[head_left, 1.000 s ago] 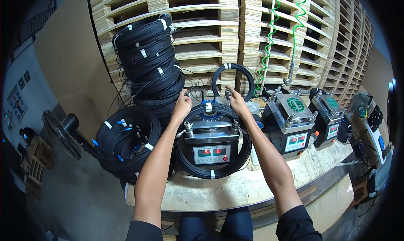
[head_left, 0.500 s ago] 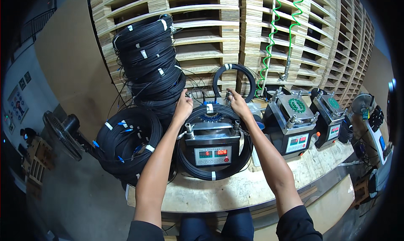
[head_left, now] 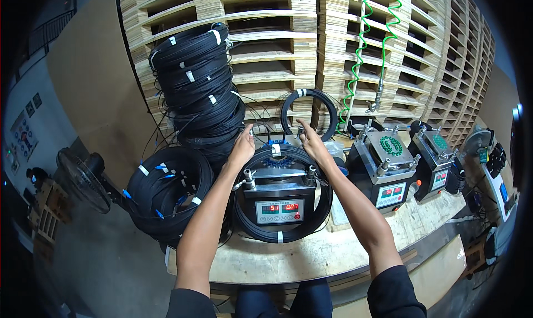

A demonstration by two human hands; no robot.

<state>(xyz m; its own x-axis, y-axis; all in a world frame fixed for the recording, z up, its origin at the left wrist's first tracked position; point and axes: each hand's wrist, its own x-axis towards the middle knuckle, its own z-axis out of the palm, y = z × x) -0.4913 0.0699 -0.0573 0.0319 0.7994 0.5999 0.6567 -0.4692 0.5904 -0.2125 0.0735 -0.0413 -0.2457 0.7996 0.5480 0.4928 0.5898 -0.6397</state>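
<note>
From where I stand, not much has changed. Both hands stay at the back of the black machine (head_left: 277, 188), just as they were a second ago. The left hand (head_left: 242, 149) is by the back left post, and the right hand (head_left: 313, 145) is by the back right post. So I think the work is still on those two posts.

The left fingers are bent at the post's top. On the right, the pointing finger sticks out past the others. I cannot tell if either hand is pinching its post.

The machine sits on the wooden table (head_left: 294, 262), between the two arms. A big black cable coil (head_left: 300, 234) goes around it, and a ring of blue pieces (head_left: 277, 161) sits on top.

The green hose (head_left: 383, 51) hangs a bit more to the left than a second ago. The red numbers on the front panel (head_left: 280, 211) look different too, but maybe they just blink.

Those lit numbers are easy to see. Above them is a line of tiny print, too small for me to read. Wall posters (head_left: 25, 135) are far off and too blurry.
</note>
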